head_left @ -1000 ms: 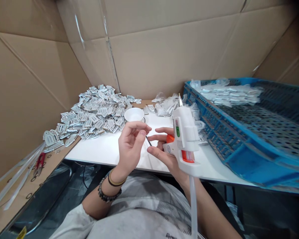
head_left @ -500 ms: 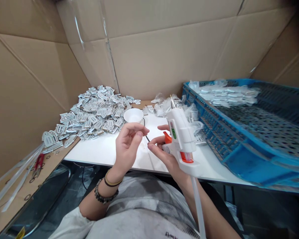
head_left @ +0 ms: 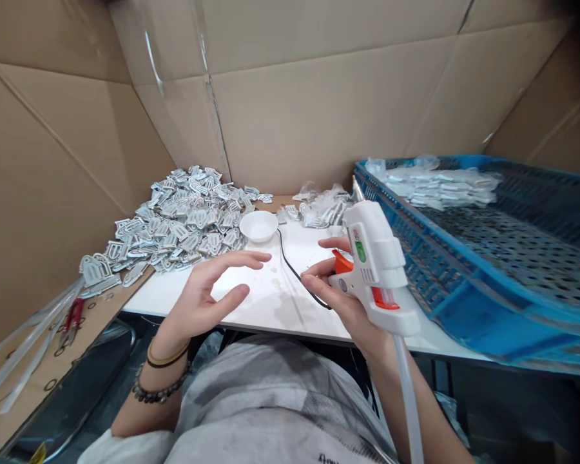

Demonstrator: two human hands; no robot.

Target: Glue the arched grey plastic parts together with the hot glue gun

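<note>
Over the front left of the white table, my left hand point(head_left: 207, 293) is open and empty, thumb and fingers apart. My right hand point(head_left: 338, 283) is wrapped round the handle of a white glue gun point(head_left: 374, 251) with an orange trigger. The gun's metal nozzle points up and away, and a long translucent glue stick point(head_left: 408, 393) hangs from its rear. A black cable point(head_left: 290, 264) runs across the table from near a white bowl point(head_left: 259, 226) toward my right hand. The bowl stands beyond my hands.
A large heap of flat grey-white pieces point(head_left: 188, 219) lies at the back left. Bagged pieces point(head_left: 323, 206) lie at the back middle. A blue crate point(head_left: 435, 277) with white packets fills the right. Red-handled pliers point(head_left: 73, 319) rest on cardboard at left. Cardboard walls point(head_left: 319, 109) surround the table.
My left hand has moved left, away from my right hand, and its fingers have spread. My right hand has shifted right with the glue gun. More of the black cable shows.
</note>
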